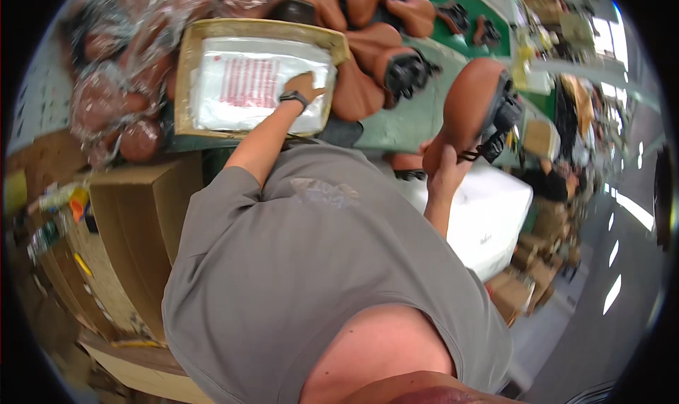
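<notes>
My left hand (305, 85), with a black watch on the wrist, lies on a stack of clear plastic bags (247, 85) with red print, its fingers closed on the right edge of the top bag. The bags fill a shallow cardboard tray (185, 71). My right hand (444, 172) grips the narrow nose of a brown bicycle saddle (468, 103) and holds it up above the green table (403, 117). The saddle's black rails and clamp (503, 119) face right. My grey shirt fills the middle of the view.
Several bare brown saddles (368, 47) lie piled on the table behind the tray. Saddles wrapped in plastic (113, 93) are heaped at the left. An open cardboard box (134, 220) stands at lower left, a white box (495, 216) at the right, and smaller cartons (527, 291) below it.
</notes>
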Available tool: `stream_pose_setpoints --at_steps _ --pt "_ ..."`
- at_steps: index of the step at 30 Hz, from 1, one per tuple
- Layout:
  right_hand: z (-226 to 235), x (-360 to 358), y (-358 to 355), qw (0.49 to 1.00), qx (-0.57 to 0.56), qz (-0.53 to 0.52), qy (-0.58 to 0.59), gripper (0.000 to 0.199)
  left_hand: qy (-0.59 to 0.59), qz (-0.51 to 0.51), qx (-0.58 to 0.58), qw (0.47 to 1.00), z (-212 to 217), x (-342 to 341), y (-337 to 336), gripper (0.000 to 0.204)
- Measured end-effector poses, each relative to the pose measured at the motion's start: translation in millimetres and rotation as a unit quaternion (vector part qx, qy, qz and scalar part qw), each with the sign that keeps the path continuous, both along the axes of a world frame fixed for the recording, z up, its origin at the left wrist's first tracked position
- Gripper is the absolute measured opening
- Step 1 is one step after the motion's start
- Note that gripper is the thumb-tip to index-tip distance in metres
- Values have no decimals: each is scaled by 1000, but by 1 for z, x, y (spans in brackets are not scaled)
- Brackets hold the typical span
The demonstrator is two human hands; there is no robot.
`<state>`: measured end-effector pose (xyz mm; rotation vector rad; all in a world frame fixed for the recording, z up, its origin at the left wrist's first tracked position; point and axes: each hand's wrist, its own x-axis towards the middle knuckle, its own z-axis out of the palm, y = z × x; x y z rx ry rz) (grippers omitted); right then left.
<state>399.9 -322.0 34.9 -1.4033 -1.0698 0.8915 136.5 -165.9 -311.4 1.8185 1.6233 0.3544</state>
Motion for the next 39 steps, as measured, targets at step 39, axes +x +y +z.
stream_pose_setpoints --at_steps 39 --pt "-134 30 -40 970 -211 -50 114 35 39 64 47 996 -21 -6 -44 25"
